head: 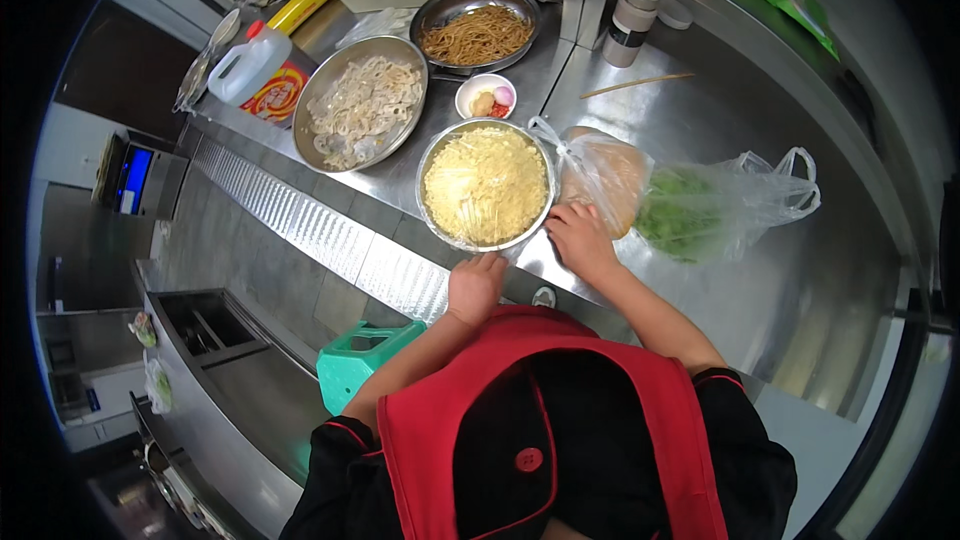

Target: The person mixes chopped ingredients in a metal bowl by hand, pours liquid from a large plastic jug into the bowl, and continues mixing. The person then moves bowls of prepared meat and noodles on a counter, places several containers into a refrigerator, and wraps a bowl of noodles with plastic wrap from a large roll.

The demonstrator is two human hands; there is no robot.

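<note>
A round metal bowl [553, 187] heaped with pale yellow crumbly food [486, 184] stands at the counter's near edge. Clear cling film [480, 229] covers its top, wrinkled and shiny at the front. At the front rim, the curled fingers of my left hand [478, 286] meet the film's edge. My right hand [583, 241] has its fingertips by the bowl's right side, close to the knotted clear bag [604, 176] with brownish-orange contents. Whether either hand pinches the film is hidden by the fingers. Beyond the bowl sits a small white dish [463, 94] with a pinkish bulb and chopped seasonings.
Left of the bowl stand a basin [421, 101] of pale sliced food and a plastic jug [259, 79]. A pan [531, 11] holds brown strips. Rightward lie a bag of greens [682, 214], a chopstick [637, 85] and a tumbler [630, 26]. A green stool [349, 371] stands below.
</note>
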